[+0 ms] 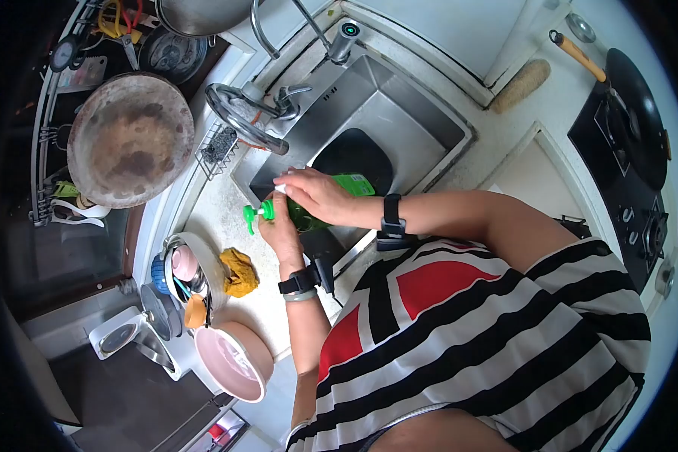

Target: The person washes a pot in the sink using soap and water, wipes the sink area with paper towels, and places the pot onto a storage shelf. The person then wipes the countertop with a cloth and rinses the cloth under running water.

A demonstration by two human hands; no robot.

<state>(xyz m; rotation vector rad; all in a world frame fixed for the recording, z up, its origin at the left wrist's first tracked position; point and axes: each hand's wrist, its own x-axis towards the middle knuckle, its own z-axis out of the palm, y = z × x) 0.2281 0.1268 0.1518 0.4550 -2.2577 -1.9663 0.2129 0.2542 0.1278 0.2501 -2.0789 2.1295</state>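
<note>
Sink (432, 124): your left hand (282, 230) gripped the bottle (303, 218), pump (250, 217) fitted, no liquid visibly out; right hand (328, 197) half-curled, hold unclear.

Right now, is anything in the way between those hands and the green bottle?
Nothing visible blocks the left hand, which grips the green bottle beside its pump. The right hand is over the bottle; a small white thing shows at its fingers, too unclear to identify.
</note>
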